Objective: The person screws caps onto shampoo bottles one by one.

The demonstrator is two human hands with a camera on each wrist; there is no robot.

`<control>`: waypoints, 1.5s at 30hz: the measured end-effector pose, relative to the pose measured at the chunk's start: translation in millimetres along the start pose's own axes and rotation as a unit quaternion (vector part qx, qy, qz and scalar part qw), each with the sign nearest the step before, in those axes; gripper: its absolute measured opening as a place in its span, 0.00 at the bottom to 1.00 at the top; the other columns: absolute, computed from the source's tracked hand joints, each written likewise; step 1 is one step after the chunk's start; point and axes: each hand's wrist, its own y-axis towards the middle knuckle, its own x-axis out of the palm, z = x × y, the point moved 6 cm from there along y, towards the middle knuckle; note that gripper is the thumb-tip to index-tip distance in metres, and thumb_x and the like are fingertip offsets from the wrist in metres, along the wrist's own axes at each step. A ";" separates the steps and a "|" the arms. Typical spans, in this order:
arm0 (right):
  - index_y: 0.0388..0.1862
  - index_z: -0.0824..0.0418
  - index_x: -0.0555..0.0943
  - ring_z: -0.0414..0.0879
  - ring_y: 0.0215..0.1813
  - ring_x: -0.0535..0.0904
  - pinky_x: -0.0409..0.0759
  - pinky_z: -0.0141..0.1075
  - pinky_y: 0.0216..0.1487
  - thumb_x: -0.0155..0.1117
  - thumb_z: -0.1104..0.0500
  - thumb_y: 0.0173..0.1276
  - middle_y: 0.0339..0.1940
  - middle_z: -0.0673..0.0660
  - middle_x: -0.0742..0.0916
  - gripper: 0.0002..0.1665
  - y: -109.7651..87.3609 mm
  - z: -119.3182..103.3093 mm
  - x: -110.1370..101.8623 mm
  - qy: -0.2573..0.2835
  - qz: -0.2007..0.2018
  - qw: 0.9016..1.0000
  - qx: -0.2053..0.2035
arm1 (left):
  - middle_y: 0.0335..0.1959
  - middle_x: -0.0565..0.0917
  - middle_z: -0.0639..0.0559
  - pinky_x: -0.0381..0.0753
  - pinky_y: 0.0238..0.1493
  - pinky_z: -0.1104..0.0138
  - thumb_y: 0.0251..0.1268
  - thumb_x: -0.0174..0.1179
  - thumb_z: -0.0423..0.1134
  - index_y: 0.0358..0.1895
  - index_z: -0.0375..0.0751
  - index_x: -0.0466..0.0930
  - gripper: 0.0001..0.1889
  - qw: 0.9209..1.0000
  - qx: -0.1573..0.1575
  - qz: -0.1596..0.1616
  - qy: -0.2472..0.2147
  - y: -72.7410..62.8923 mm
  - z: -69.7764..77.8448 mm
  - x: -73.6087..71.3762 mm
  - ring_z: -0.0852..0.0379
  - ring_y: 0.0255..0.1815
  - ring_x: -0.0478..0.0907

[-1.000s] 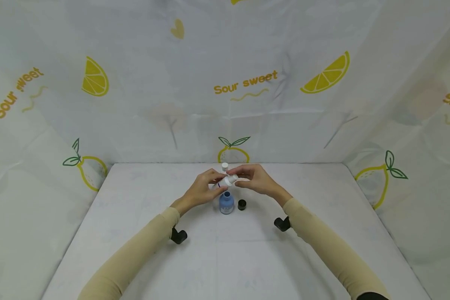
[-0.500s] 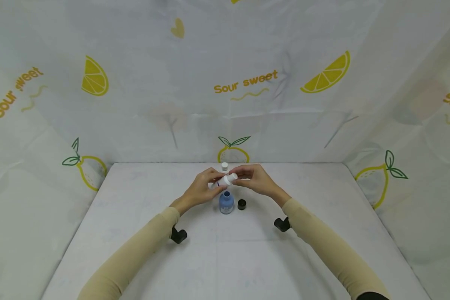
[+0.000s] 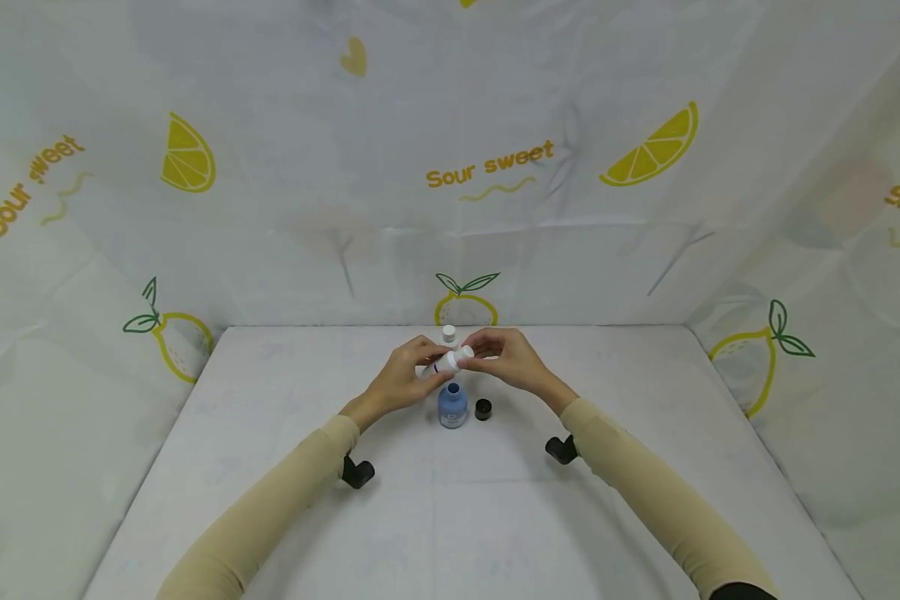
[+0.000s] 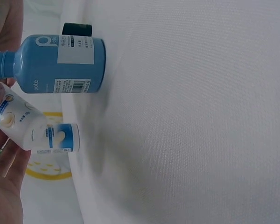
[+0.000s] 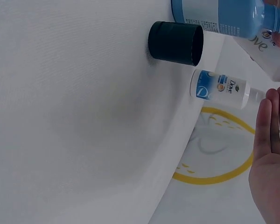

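Observation:
My left hand point(image 3: 401, 377) holds a white Dove bottle point(image 3: 444, 363) at a slant above the table, its white cap point(image 3: 465, 353) pointing up and right. At that cap, my right hand point(image 3: 513, 360) pinches with thumb and fingertips. Just below stands a blue bottle point(image 3: 452, 408), its threaded neck uncapped; its label shows in the left wrist view. To its right, a black cap point(image 3: 483, 409) rests on the table. Behind the hands stands a second white Dove bottle point(image 3: 448, 333), upright with a blue band near its base, partly hidden in the head view.
The white-covered table point(image 3: 450, 533) ends at the back against a white cloth point(image 3: 285, 167) printed with lemons and "Sour sweet". More of this cloth hangs on both sides. Black fittings point(image 3: 357, 472) stick out under both beige sleeves point(image 3: 270, 508).
The right fingers shift slightly around the white cap while the left hand keeps the bottle nearly in place. The blue bottle, black cap and standing Dove bottle stay put.

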 end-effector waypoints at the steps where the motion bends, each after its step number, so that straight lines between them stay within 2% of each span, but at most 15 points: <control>1: 0.52 0.65 0.89 0.55 0.52 0.91 0.92 0.51 0.61 0.82 0.61 0.67 0.49 0.64 0.93 0.17 0.1 0.1 0.2 -0.001 0.002 1.000 0.000 | 0.50 0.85 0.42 0.93 0.61 0.53 0.71 0.74 0.37 0.63 0.34 0.87 0.20 1.000 0.000 0.000 -0.001 -0.2 0.0 -0.2 0.45 0.55 0.87; 11: 0.47 0.63 0.89 0.53 0.48 0.91 0.91 0.40 0.54 0.83 0.56 0.67 0.45 0.61 0.93 0.15 0.1 1.4 0.6 -0.029 0.023 0.999 0.008 | 0.50 0.85 0.35 0.93 0.61 0.50 0.71 0.74 0.36 0.62 0.30 0.86 0.20 1.000 0.013 0.001 -0.013 -1.2 -0.4 0.3 0.37 0.53 0.86; 20: 0.43 0.60 0.89 0.47 0.43 0.89 0.88 0.30 0.48 0.84 0.55 0.66 0.42 0.59 0.92 0.14 -1.1 1.3 0.2 -0.043 0.035 0.998 0.013 | 0.49 0.86 0.36 0.93 0.61 0.52 0.70 0.75 0.35 0.62 0.29 0.86 0.21 1.000 0.020 0.000 -0.008 -0.8 0.6 1.1 0.39 0.53 0.87; 31: 0.43 0.62 0.88 0.46 0.42 0.88 0.86 0.27 0.47 0.83 0.56 0.66 0.42 0.60 0.92 0.14 -1.2 0.4 0.2 -0.036 0.032 0.999 0.014 | 0.50 0.85 0.36 0.93 0.62 0.51 0.70 0.75 0.35 0.62 0.29 0.86 0.21 1.000 0.005 -0.007 -0.009 0.3 2.7 -1.2 0.39 0.54 0.86; 37: 0.46 0.62 0.88 0.48 0.45 0.90 0.88 0.30 0.50 0.83 0.56 0.67 0.44 0.60 0.92 0.15 -1.1 0.2 0.2 -0.035 0.025 0.999 0.013 | 0.50 0.86 0.37 0.93 0.62 0.52 0.71 0.74 0.36 0.62 0.32 0.87 0.21 1.000 -0.004 -0.007 -0.006 0.3 0.6 -0.9 0.40 0.55 0.87; 41: 0.49 0.63 0.88 0.52 0.49 0.90 0.91 0.40 0.57 0.82 0.57 0.68 0.47 0.62 0.92 0.16 -0.8 -0.2 0.2 -0.029 0.017 0.999 0.011 | 0.50 0.86 0.37 0.93 0.61 0.51 0.71 0.74 0.35 0.62 0.32 0.87 0.20 1.000 -0.002 -0.005 -0.009 -0.1 -1.0 -1.1 0.39 0.55 0.87; 45: 0.55 0.65 0.87 0.55 0.55 0.89 0.90 0.51 0.66 0.81 0.61 0.69 0.54 0.64 0.90 0.19 -0.1 -1.4 0.0 -0.006 -0.010 1.000 0.005 | 0.50 0.86 0.36 0.93 0.61 0.52 0.71 0.74 0.35 0.63 0.33 0.87 0.20 1.000 -0.004 -0.007 -0.010 -0.3 -1.7 -0.9 0.39 0.55 0.87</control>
